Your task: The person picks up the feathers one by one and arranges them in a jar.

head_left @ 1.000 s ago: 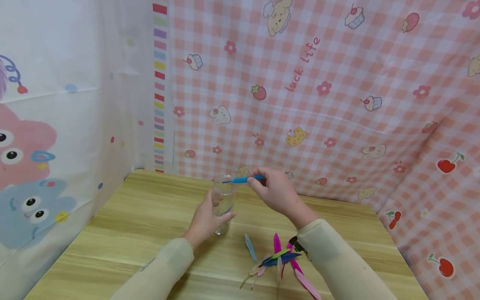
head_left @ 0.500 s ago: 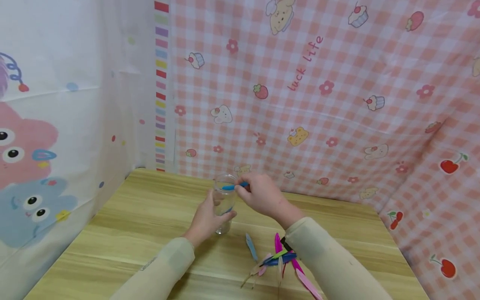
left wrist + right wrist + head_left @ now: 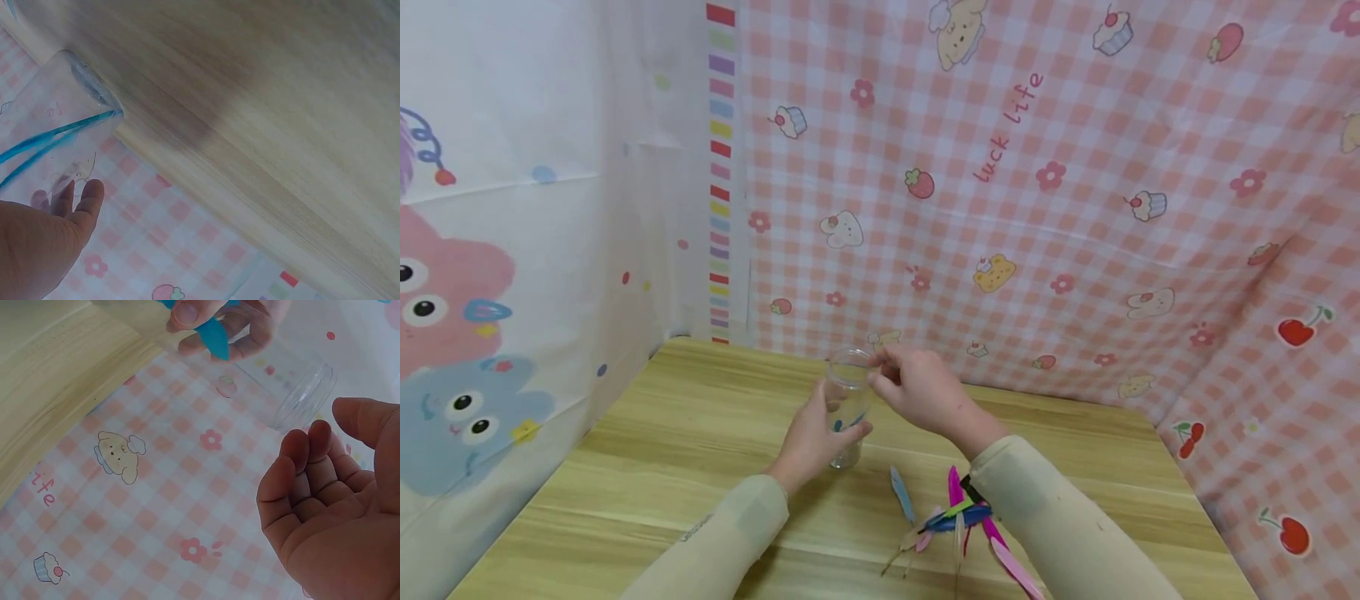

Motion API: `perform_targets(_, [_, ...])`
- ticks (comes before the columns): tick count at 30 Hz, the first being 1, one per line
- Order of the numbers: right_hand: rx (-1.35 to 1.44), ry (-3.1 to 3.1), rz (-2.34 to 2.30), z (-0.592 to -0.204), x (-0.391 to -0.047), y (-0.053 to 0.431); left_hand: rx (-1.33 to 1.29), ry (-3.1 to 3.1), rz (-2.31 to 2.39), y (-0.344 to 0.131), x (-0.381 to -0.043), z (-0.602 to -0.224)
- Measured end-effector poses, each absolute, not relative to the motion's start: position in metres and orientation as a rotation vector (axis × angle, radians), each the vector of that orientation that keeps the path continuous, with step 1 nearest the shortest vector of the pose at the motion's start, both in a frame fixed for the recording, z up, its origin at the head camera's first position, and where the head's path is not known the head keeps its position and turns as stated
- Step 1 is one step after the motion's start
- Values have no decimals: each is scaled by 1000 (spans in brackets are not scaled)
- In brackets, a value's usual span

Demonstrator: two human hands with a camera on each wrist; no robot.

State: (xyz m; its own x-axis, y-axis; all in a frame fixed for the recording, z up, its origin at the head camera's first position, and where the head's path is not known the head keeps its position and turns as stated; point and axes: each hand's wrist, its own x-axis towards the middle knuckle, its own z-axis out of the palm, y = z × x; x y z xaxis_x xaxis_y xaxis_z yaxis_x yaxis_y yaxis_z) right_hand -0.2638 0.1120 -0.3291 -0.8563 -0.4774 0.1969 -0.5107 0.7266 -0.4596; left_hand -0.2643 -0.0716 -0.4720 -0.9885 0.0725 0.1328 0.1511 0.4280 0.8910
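My left hand [image 3: 812, 435] grips a clear jar [image 3: 850, 385] around its side, thumb across the front. The jar stands upright on the wooden table. Inside it are blue feathers [image 3: 215, 339], and two blue strips of them [image 3: 59, 132] run down to the bottom in the left wrist view. Beside the jar's mouth is my right hand [image 3: 925, 400]; in the right wrist view its fingers [image 3: 294, 450] are loosely bent, thumb apart, nothing between them. A light blue feather [image 3: 901, 493] lies near the jar on the table.
To the right of that feather, under the right forearm, lies a loose heap of feathers [image 3: 957, 521] in blue, pink, green and beige. Behind the wooden table [image 3: 700, 433] hangs a pink checked cloth [image 3: 925, 233]; a white printed cloth [image 3: 550, 250] hangs at the left.
My right hand moved left to the jar's mouth with a blue feather and let it go. That feather is now down inside the jar. The left hand kept its grip.
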Motion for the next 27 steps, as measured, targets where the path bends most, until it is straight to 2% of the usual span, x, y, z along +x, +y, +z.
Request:
perform_targets(8, [758,-2859,801,-341,-268,126,-192,-2597,-1611,-71,-264,-471])
perform_targets(17, [553,-3072,775,-380,-285,159,-171,-2608,-1613,-71,-263,-472])
perform_targets(27, [686,-3384,632,-439,-273,156,-165,-2619,-1614,-71,-264,-473])
